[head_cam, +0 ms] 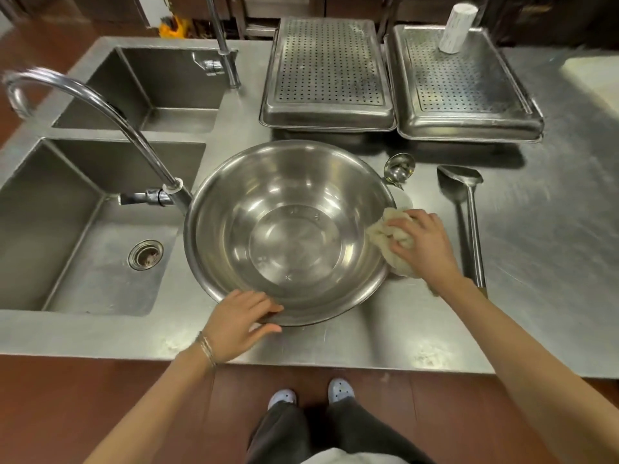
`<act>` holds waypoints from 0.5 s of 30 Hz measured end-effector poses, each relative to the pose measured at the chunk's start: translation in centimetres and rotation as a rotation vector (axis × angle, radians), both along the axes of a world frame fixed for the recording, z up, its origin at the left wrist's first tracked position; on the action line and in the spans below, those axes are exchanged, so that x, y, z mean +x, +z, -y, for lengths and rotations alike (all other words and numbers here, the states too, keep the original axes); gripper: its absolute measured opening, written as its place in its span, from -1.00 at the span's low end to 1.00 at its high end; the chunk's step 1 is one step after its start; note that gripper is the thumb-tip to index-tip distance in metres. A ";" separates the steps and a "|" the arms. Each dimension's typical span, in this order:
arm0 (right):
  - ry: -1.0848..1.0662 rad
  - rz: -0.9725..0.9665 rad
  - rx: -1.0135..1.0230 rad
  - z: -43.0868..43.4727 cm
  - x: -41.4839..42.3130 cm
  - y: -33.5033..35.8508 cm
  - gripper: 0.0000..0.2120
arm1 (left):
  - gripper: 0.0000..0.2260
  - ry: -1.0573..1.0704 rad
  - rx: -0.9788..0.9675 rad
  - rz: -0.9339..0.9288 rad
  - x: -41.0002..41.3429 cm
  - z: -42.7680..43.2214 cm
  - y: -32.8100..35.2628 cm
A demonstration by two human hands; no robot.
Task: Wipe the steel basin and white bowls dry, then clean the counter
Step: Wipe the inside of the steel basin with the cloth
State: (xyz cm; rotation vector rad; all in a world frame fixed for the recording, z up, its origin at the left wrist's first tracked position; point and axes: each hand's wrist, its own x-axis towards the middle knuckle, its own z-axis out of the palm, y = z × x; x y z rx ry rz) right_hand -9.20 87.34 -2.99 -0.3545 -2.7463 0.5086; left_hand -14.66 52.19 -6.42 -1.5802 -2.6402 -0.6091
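A large round steel basin [288, 229] stands on the steel counter [368, 336], just right of the near sink. My left hand [239, 321] grips the basin's near rim. My right hand [423, 244] presses a crumpled beige cloth [385, 234] against the basin's right rim and inner wall. A white bowl [403, 199] peeks out behind the basin's right edge, mostly hidden by the basin and the cloth.
Two sinks [80, 242] with curved taps [100, 105] lie to the left. Two perforated steel trays [330, 72] stand at the back, one with a white roll [457, 26] on it. A ladle [398, 169] and a steel spatula [465, 209] lie right of the basin.
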 end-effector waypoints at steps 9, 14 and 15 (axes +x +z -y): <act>-0.281 -0.032 -0.391 6.6 7.2 -3.4 -0.73 | -0.73 0.037 0.099 0.167 -2.7 7.3 0.7; -0.304 0.165 -0.512 8.8 6.2 -5.8 -0.64 | -0.68 0.159 0.164 0.122 -2.4 7.5 -0.1; -0.292 0.164 -0.515 9.2 5.9 -5.1 -0.58 | -0.65 0.206 0.162 0.101 -2.7 7.5 -0.4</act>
